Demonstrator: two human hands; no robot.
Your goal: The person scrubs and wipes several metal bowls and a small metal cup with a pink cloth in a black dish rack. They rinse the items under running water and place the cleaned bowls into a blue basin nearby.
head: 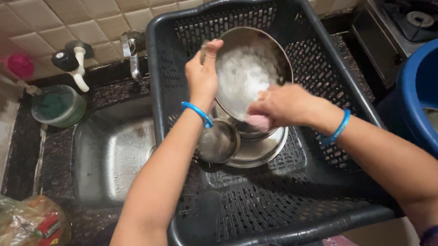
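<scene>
Hands work above a dark slotted plastic crate: left hand clamps the soapy round steel plate's tilted rim; right hand, nearer its lower edge, grips seemingly a pink scrubber.

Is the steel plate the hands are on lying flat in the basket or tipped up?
Tipped up: the left hand holds the soapy steel plate by its rim, its face tilted toward the camera.

steel plate | round, soapy, tilted on edge; in dark basket | pink scrubber against its lower rim
</scene>
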